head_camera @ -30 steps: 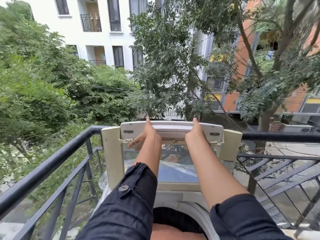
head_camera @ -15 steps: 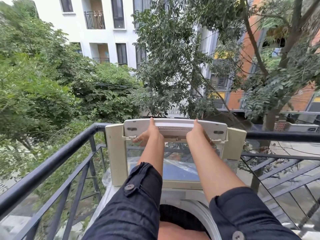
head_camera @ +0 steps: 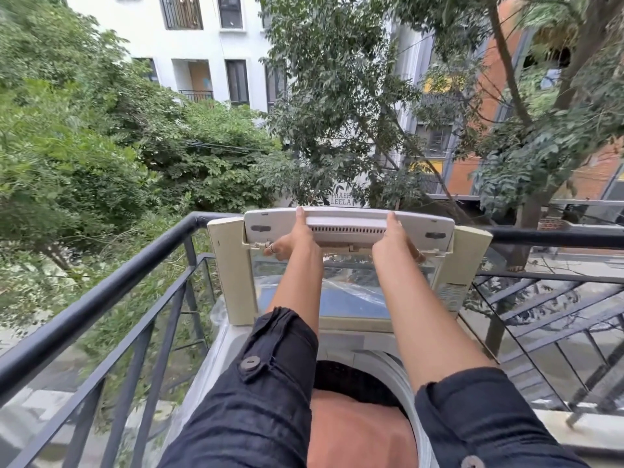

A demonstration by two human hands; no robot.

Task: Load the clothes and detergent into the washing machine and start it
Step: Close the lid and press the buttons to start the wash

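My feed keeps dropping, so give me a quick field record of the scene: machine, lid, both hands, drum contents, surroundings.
machine: top-loading washing machine on a balcony, against the black railing
lid: lid raised upright, folded, drum open
left hand: left hand gripping the lid's upper edge, ring on one finger
right hand: right hand gripping the same edge, further right
drum contents: dark and orange clothes inside
detergent: not in view
surroundings: trees, buildings beyond the railing
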